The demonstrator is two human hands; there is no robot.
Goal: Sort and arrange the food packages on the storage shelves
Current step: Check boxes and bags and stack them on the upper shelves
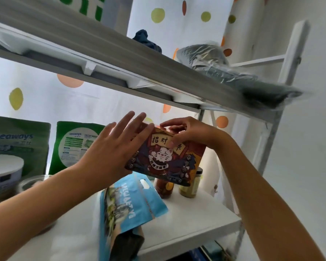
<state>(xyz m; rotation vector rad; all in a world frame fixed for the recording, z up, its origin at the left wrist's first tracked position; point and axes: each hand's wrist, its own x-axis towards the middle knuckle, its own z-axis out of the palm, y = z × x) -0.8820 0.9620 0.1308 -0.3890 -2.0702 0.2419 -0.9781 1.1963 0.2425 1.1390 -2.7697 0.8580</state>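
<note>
Red-and-navy carton: printed cardboard box with a white cat (165, 157), held tilted above the white shelf board (192, 221), over two glass jars.
Right hand (186, 131): fingers curled over the box's top edge, thumb on its front.
Left hand (109, 149): flat, fingers straight against the box's left side.
Front edge: blue pouch (128, 202) lies overhanging it.
Headroom: grey upper shelf (120, 59) close above.

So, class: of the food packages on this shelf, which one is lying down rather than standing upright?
The blue pouch at the shelf's front: it lies flat, print sideways. The two green Seaways bags stand upright at the back; the cat box is in hand.
</note>
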